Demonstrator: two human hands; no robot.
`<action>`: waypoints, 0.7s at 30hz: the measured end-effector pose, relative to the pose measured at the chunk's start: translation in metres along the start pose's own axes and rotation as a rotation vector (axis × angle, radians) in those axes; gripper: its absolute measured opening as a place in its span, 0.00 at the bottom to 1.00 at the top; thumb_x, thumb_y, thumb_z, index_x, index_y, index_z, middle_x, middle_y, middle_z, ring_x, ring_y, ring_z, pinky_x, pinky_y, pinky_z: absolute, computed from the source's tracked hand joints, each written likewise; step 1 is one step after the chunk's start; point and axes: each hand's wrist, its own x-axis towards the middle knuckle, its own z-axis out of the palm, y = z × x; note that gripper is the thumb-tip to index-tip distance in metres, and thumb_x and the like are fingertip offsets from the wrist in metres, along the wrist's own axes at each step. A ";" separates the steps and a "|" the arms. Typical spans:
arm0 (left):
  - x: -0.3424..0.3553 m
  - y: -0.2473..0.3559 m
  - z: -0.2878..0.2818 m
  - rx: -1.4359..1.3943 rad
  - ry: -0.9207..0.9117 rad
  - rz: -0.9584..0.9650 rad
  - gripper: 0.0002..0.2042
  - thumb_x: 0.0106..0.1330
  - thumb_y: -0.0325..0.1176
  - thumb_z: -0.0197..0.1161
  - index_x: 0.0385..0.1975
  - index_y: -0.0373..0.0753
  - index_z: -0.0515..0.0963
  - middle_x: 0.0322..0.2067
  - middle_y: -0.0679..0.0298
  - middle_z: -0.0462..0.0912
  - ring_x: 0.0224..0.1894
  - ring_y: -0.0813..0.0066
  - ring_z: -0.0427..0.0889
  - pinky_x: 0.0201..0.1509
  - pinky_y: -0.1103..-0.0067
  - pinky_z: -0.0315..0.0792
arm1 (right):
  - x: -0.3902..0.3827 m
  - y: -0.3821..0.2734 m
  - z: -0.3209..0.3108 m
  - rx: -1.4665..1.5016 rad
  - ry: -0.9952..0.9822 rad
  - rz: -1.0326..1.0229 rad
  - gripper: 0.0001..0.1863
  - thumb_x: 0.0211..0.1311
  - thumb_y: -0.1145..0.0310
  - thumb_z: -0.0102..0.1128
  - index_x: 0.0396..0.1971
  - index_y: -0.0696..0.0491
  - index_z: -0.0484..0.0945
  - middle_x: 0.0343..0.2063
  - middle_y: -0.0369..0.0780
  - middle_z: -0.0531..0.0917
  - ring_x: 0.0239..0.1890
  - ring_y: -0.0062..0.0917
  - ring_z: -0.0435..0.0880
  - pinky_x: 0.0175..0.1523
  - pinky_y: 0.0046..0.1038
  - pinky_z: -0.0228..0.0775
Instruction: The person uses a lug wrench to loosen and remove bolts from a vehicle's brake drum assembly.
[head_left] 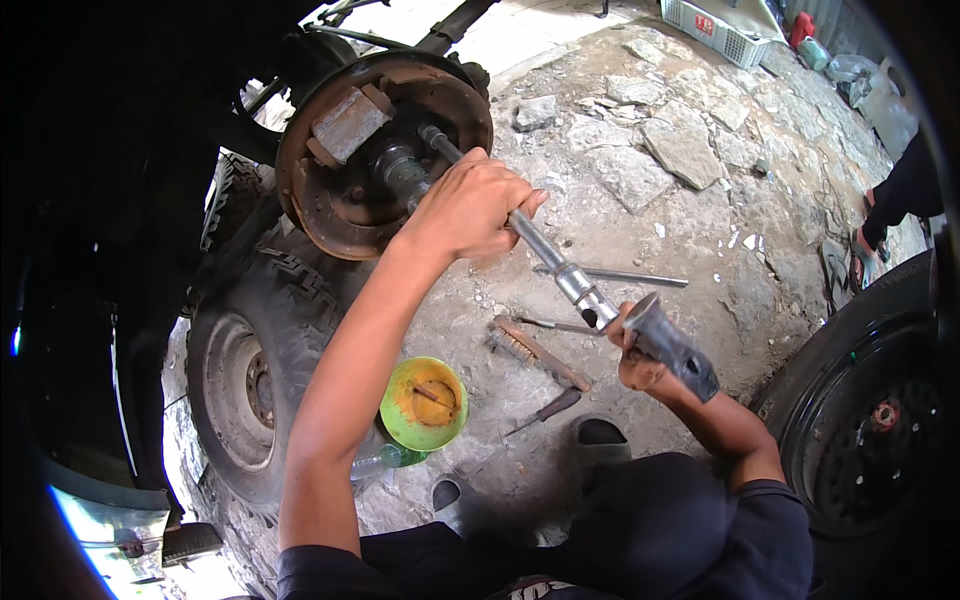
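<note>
Steel bar (541,241), slanting down rightward, left hand (470,207) clamped round it, right hand (640,372) gripping dark tool (672,344)

Left hand (472,205) extended far forward, right hand (643,370) nearer the body.
The left forearm (365,335) slants up and rightward from a slightly bent elbow; that hand, its back uppermost, is curled in a grip. The right elbow (762,452) bends sharply, its hand's fingers curled, palm partly hidden.
</note>
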 end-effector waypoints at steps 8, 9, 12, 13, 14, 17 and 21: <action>0.006 0.001 0.004 -0.012 -0.035 0.006 0.17 0.65 0.35 0.57 0.14 0.38 0.69 0.14 0.58 0.70 0.23 0.57 0.71 0.37 0.70 0.63 | 0.047 -0.043 -0.022 -0.088 -0.438 -0.388 0.07 0.61 0.70 0.54 0.32 0.57 0.69 0.19 0.40 0.76 0.15 0.27 0.75 0.18 0.27 0.65; 0.005 0.000 0.003 -0.005 -0.039 -0.005 0.17 0.65 0.35 0.57 0.13 0.38 0.69 0.14 0.58 0.70 0.22 0.58 0.70 0.36 0.70 0.63 | 0.037 -0.037 -0.023 -0.114 -0.342 -0.313 0.06 0.60 0.70 0.53 0.30 0.56 0.69 0.18 0.39 0.75 0.15 0.28 0.75 0.18 0.27 0.64; -0.001 -0.001 0.001 -0.012 -0.017 -0.007 0.18 0.64 0.35 0.58 0.12 0.38 0.68 0.13 0.58 0.69 0.21 0.58 0.69 0.35 0.70 0.63 | 0.043 -0.037 -0.025 -0.132 -0.343 -0.289 0.05 0.58 0.71 0.52 0.28 0.56 0.69 0.17 0.39 0.74 0.14 0.28 0.74 0.17 0.28 0.63; -0.002 -0.002 0.001 -0.006 -0.013 -0.004 0.18 0.64 0.35 0.59 0.12 0.37 0.68 0.13 0.58 0.69 0.21 0.59 0.69 0.34 0.70 0.63 | 0.052 -0.040 -0.026 -0.124 -0.391 -0.368 0.07 0.59 0.69 0.53 0.27 0.57 0.69 0.17 0.39 0.73 0.14 0.29 0.73 0.17 0.28 0.62; -0.002 -0.002 0.000 0.001 -0.009 -0.002 0.18 0.64 0.34 0.59 0.12 0.37 0.68 0.13 0.58 0.69 0.21 0.59 0.69 0.34 0.70 0.63 | 0.048 -0.034 -0.028 -0.159 -0.374 -0.373 0.08 0.60 0.68 0.53 0.27 0.57 0.69 0.17 0.39 0.73 0.13 0.29 0.72 0.17 0.28 0.62; 0.001 0.002 0.002 0.002 0.011 0.011 0.18 0.64 0.35 0.60 0.12 0.37 0.68 0.14 0.58 0.69 0.22 0.58 0.70 0.35 0.70 0.63 | 0.036 -0.014 -0.038 -0.207 -0.370 -0.249 0.10 0.60 0.66 0.52 0.26 0.57 0.69 0.17 0.39 0.73 0.12 0.29 0.71 0.17 0.29 0.62; 0.000 0.000 0.000 -0.017 0.003 0.025 0.19 0.64 0.35 0.60 0.12 0.36 0.68 0.14 0.58 0.70 0.23 0.57 0.70 0.36 0.70 0.63 | 0.042 -0.034 -0.026 -0.083 -0.334 -0.330 0.05 0.57 0.72 0.45 0.26 0.57 0.69 0.15 0.40 0.72 0.12 0.29 0.71 0.16 0.30 0.61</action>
